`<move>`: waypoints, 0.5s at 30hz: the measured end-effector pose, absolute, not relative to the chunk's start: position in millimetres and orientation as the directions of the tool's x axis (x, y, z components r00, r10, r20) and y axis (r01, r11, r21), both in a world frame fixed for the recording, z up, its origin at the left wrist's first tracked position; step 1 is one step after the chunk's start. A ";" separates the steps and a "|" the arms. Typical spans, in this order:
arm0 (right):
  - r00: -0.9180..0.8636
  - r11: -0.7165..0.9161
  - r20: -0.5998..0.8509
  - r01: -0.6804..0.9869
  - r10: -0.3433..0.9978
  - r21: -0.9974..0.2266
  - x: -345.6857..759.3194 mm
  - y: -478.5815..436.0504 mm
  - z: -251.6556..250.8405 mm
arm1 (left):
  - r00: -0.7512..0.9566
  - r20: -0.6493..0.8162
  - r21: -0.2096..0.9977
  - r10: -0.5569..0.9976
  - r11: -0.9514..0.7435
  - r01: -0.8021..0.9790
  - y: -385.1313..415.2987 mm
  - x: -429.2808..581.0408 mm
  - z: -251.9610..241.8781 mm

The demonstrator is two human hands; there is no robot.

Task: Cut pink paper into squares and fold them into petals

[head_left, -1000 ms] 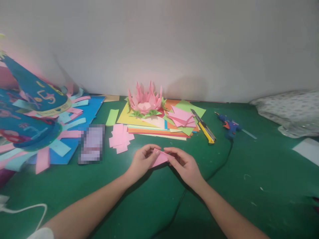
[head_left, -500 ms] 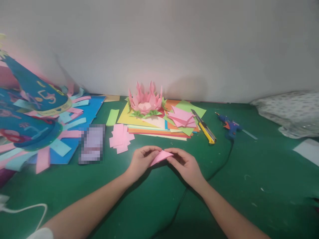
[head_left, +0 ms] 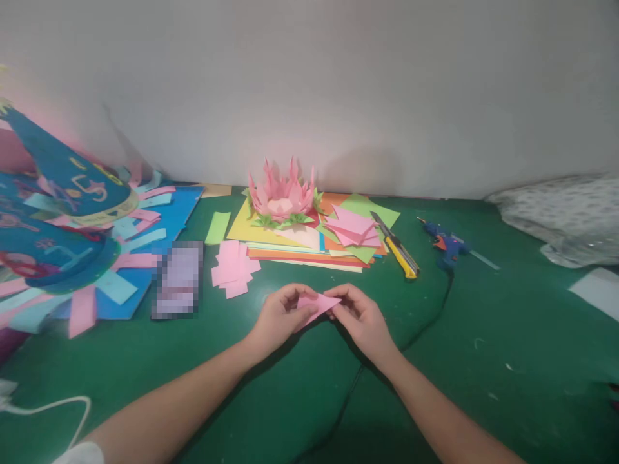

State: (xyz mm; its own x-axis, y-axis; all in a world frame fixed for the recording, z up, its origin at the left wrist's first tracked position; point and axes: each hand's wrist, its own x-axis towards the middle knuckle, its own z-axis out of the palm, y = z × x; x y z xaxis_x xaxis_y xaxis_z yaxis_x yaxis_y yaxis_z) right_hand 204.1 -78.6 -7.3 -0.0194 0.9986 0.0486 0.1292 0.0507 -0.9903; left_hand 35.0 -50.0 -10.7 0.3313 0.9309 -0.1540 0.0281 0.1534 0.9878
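A small pink folded paper (head_left: 314, 305) with a pointed right end is held between both hands, just over the green table. My left hand (head_left: 282, 314) pinches its left part, thumb lying across the front. The fingers of my right hand (head_left: 358, 314) close on the pointed tip. Beyond the hands, a pink paper lotus (head_left: 283, 196) with green leaves sits on a stack of coloured paper (head_left: 309, 258). To its left lie several pink paper strips (head_left: 235, 269), and more pink paper pieces (head_left: 355, 227) rest on the stack's right side.
A yellow utility knife (head_left: 399, 251) leans at the stack's right edge. Farther right is a blue glue gun (head_left: 449, 248), its black cord (head_left: 430, 322) running under my right arm. Blue paper cones (head_left: 72, 167), a blurred phone (head_left: 178, 280) and a white cable (head_left: 58, 403) occupy the left.
The pink paper has turned slightly and its point has shifted right. My left thumb now lies farther across its face; the right hand has barely moved.
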 end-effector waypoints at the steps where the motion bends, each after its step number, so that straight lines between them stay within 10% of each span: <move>1: -0.023 0.056 0.053 0.134 0.998 -0.989 204.0 -78.8 -7.3 | 0.330 -0.167 0.986 0.929 0.160 0.046 -50.4 35.3 -10.0; 15: 0.055 0.231 0.282 0.437 0.958 -0.869 201.4 -81.4 -11.7 | 0.337 -0.097 0.980 0.936 0.030 0.197 -50.7 33.4 -0.9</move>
State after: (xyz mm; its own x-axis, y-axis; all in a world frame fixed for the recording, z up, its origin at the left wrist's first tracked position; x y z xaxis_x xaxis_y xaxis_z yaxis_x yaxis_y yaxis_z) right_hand 201.4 -81.4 -11.7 0.0552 0.9577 0.2824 0.4373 0.2310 -0.8691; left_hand 33.4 -50.7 -0.9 0.3375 0.9364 -0.0965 0.1974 0.0299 0.9799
